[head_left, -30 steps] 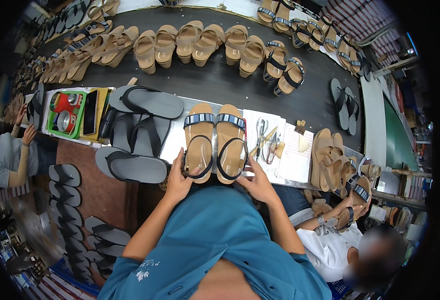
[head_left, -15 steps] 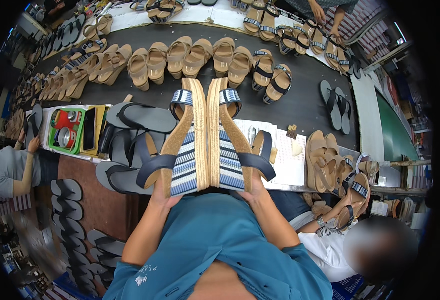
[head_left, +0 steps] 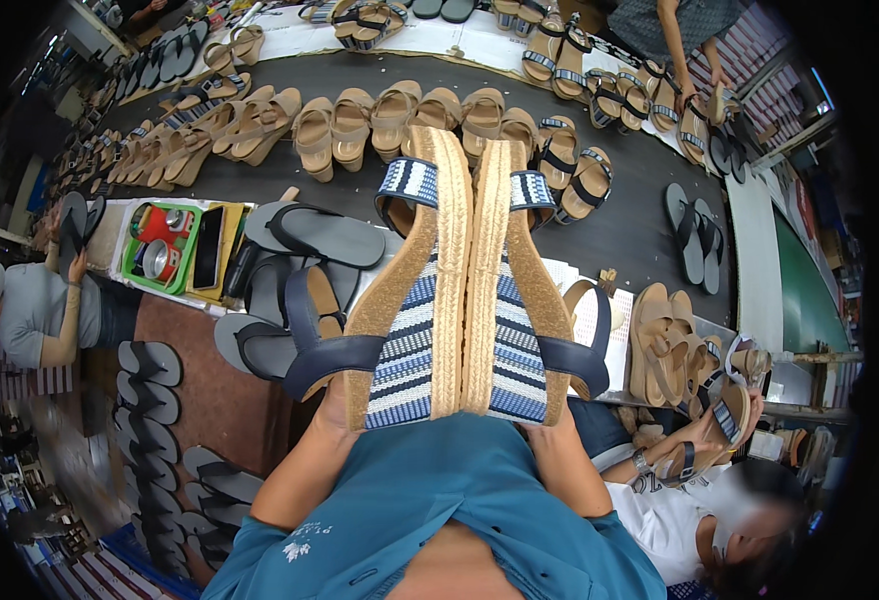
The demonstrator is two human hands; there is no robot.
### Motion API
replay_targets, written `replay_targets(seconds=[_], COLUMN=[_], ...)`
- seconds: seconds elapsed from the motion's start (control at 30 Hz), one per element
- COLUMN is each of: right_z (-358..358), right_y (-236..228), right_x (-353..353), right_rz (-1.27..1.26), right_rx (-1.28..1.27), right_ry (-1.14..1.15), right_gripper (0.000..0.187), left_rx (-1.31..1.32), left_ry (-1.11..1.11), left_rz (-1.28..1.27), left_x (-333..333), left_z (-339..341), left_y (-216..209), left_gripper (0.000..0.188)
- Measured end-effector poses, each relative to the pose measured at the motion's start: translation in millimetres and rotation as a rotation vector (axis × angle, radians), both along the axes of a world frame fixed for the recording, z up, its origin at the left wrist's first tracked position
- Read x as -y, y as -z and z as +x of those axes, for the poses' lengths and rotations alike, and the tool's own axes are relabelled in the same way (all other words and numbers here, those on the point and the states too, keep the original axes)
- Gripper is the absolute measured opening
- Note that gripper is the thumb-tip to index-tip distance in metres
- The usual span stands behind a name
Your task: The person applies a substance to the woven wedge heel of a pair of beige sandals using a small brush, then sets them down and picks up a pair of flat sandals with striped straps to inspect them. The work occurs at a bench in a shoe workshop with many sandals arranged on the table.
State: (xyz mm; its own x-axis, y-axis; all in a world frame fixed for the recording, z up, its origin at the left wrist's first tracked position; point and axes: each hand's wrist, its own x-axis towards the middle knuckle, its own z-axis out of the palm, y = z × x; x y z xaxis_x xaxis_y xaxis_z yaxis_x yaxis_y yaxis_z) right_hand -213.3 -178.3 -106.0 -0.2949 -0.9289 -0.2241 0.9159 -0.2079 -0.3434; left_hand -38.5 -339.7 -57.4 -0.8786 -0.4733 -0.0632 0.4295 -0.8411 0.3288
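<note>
A pair of wedge sandals is held up in front of me, soles turned toward each other and heels toward my body. My left hand [head_left: 332,418] grips the left wedge sandal [head_left: 405,350] by its heel end. The right wedge sandal [head_left: 518,345] is gripped the same way by my right hand [head_left: 558,425]. Both have blue-and-white striped wedges, braided straw-coloured edging, patterned toe straps and navy ankle straps. Along the braided edges they lie almost together, a thin dark gap between them. The sandals hide most of my fingers.
Rows of tan sandals [head_left: 350,130] stand on the dark table [head_left: 400,200]. Grey flip-flops [head_left: 325,235] lie at left beside a green tray [head_left: 195,250] with small pots. Paper sheets [head_left: 620,335] lie at right. A co-worker [head_left: 680,510] holds another sandal at lower right; another person [head_left: 40,310] holds flip-flops at left.
The sandals have come closer and sit larger and slightly lower in view, tilted a little. The surroundings have shifted right and down. My grip is the same.
</note>
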Motion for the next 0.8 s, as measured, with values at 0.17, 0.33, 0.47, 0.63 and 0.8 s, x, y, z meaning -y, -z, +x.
replay_targets(seconds=[0.17,0.33,0.47,0.63,0.8], right_z=[-2,0,-9,-8,-2], right_y=[-7,11,33,50,60], right_x=[-2,9,29,5,-60], right_rz=[0.030,0.371,0.533,0.719,0.902], right_rx=[-0.053,-0.492,-0.921,-1.424,-1.398], right_ry=[0.011,0.136,0.027,-0.353,-0.143], right_gripper=[0.049,0.043,0.049,0.062,0.037], left_rx=[0.034,-0.036,-0.001,0.119,0.214], left_ry=[0.016,-0.035,-0.036,-0.103,-0.129], left_rz=[0.020,0.071,0.124,0.069,0.000], left_x=[-3,-9,-6,-9,-15], left_z=[11,20,23,62,77], left_y=[6,10,11,38,52], left_gripper=[0.053,0.058,0.054,0.053,0.054])
